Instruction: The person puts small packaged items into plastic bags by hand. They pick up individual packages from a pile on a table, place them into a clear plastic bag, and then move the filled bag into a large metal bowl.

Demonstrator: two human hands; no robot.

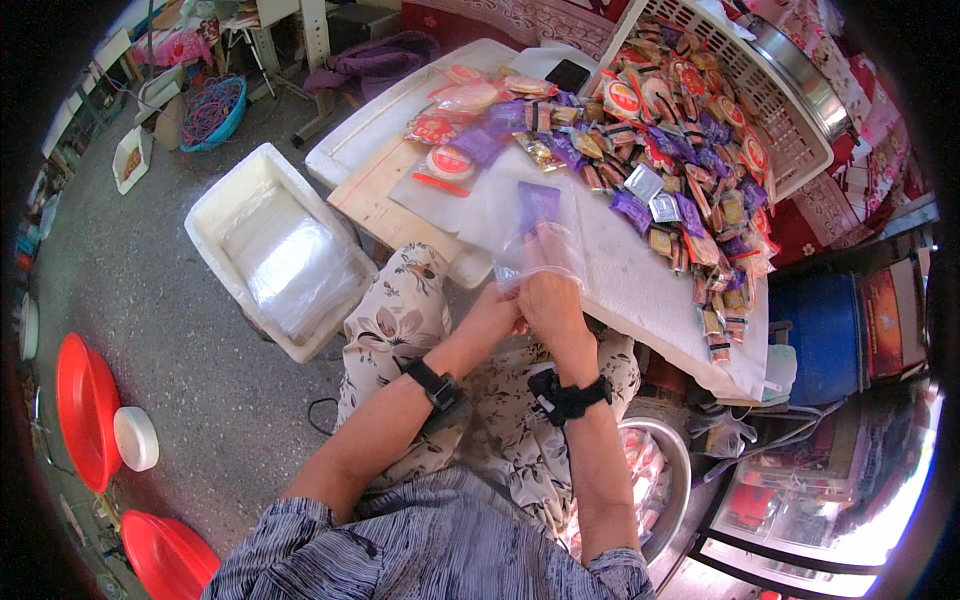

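A clear plastic bag point(508, 259) lies over the near edge of the foam-topped table, its mouth towards me. My left hand point(493, 309) pinches the bag near its mouth; its fingertips are partly hidden by the other hand. My right hand point(553, 289) reaches into the bag, its fingers seen through the film at the lower end of a purple packet point(538, 202). Past the bag lie a round snack in a clear wrapper point(450, 161) and a red flower-printed packet point(433, 129). To the right spreads a heap of small wrapped packets point(619, 146), with silver sachets point(643, 182) among them.
A white plastic crate point(799, 161) lies tipped, packets spilling from it. At my left stands a foam box point(201, 217) with stacked clear bags point(300, 262). A dark phone point(568, 76) lies at the back. Beside my right leg is a metal basin point(681, 457); red basins point(82, 412) stand at far left.
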